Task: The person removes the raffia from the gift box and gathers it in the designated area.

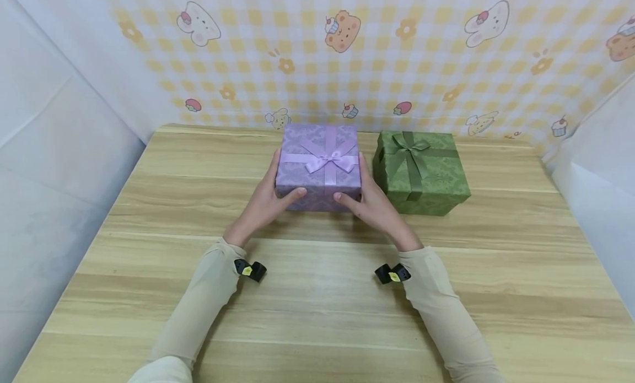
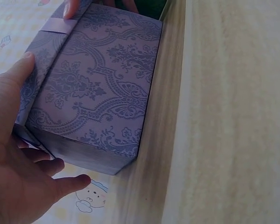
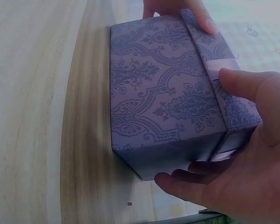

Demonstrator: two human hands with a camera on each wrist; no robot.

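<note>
A purple patterned gift box (image 1: 317, 176) with a lilac ribbon and bow on its lid (image 1: 302, 140) stands on the wooden table. From its left side my left hand (image 1: 260, 204) grips the lid, thumb on the front rim and fingers along the side. My right hand (image 1: 374, 204) grips the opposite side in the same way, its thumb also on the front rim. Both wrist views show the lid seated on the patterned box body (image 2: 98, 79). A green gift box (image 1: 421, 173) with a dark green bow stands just right of my right hand, closed.
The wooden table (image 1: 317, 317) stretches in front of both boxes and to either side. Behind it hangs a yellow-checked cloth (image 1: 307, 58) with cartoon animals. White sheeting (image 1: 54, 151) borders the left, and more white sheeting (image 1: 605, 179) the right.
</note>
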